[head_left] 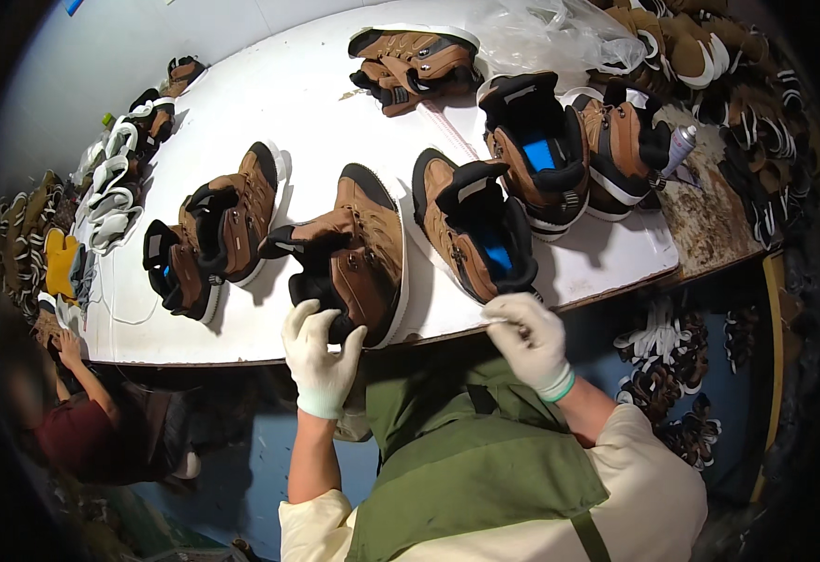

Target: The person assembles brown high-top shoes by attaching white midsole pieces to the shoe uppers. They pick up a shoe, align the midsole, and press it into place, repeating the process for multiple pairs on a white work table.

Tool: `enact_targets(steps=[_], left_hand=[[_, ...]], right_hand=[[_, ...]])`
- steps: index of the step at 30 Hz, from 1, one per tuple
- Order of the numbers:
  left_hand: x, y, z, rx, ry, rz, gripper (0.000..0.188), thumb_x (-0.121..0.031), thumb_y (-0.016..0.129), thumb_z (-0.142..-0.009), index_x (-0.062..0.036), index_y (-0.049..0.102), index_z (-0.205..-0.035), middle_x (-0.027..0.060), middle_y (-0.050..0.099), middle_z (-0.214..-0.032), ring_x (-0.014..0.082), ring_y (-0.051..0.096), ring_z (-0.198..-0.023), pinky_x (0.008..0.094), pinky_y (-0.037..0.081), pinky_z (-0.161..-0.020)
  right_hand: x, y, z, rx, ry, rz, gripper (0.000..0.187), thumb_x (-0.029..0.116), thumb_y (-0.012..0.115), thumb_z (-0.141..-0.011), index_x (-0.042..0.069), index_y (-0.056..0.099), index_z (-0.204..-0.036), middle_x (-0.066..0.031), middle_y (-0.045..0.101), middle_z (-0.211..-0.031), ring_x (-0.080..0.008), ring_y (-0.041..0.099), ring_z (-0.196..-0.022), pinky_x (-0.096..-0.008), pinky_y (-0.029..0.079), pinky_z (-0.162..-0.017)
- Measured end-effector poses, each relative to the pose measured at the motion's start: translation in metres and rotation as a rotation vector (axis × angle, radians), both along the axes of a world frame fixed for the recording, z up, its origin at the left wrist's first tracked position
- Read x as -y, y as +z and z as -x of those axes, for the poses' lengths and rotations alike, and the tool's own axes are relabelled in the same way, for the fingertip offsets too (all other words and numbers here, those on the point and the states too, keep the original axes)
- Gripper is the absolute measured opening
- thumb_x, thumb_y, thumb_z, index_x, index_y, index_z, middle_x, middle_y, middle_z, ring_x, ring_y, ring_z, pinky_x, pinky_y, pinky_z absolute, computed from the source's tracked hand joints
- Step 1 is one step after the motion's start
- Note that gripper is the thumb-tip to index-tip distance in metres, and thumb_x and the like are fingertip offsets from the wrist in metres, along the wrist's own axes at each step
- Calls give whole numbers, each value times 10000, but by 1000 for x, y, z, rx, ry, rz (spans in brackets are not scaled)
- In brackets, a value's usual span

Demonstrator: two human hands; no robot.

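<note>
My left hand [321, 363], in a white knitted glove, is at the heel of a brown boot [372, 244] with a black toe and white sole. Its fingers and thumb are apart around the black collar, and I see no firm grip. My right hand [530, 345], gloved likewise, hovers by the table edge. Its fingers are curled together, and what they pinch, if anything, is too small to make out. Just beyond it stands another brown boot [452, 244] with a blue insole showing inside.
More boots stand on the white table [307, 122], including a brown pair [241, 211] at left. Clear plastic [555, 37] lies at the back, a spray can [680, 148] at right. Shoes pile up [757, 112] beyond. A seated person [82, 412] works at far left.
</note>
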State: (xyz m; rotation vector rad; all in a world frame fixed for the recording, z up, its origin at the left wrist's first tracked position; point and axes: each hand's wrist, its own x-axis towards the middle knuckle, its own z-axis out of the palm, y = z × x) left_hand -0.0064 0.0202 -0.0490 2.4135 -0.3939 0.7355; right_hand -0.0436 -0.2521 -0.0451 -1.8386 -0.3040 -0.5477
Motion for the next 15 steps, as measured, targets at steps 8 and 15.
enact_targets(steps=[8,15], left_hand=[[-16,-3,-5,-84,27,283,343,-65,820,-664,-18,649,-957,173,597,-1119,317,578,-1057,373,464,-928],[-41,-14,-4,-335,19,987,323,-3,773,-686,58,632,-971,115,608,-1103,191,574,-1031,302,444,-924]], right_hand=[[29,18,-26,-60,-215,670,475,203,798,-726,74,607,-1141,-121,594,-1226,-310,674,-828,-379,556,-682],[7,17,-39,29,-110,667,310,190,807,-712,77,637,-946,-91,641,-950,-323,655,-743,-383,537,-621]])
